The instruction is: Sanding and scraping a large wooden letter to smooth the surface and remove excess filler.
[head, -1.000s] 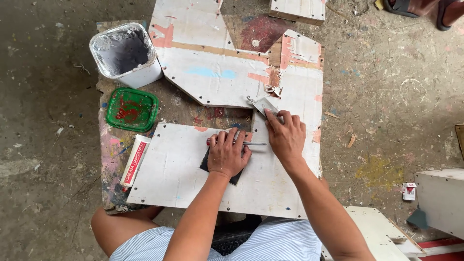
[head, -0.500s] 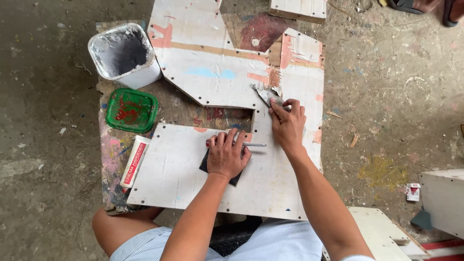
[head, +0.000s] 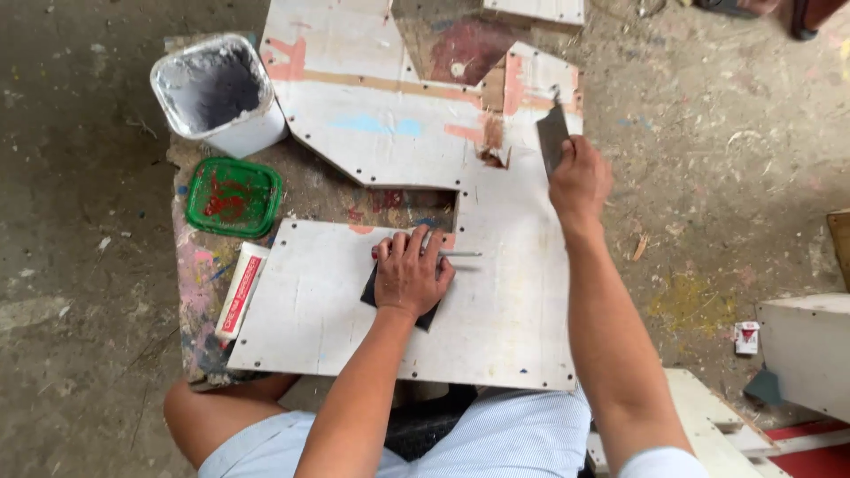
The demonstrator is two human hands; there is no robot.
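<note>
A large white cut-out board with small holes along its edges lies over a paint-stained table. My left hand presses flat on a dark sheet of sandpaper on the board, next to a thin pencil-like stick. My right hand is farther up at the board's right side and grips a grey flat-bladed scraper, its blade pointing away from me.
A white bucket of grey paste stands at the table's far left. Its green lid lies below it, beside a white and red tube. A small box lies on the concrete floor by a white bench at right.
My right hand has lifted from beside the left hand and moved up and to the right with the scraper. The left hand has stayed on the sandpaper.
</note>
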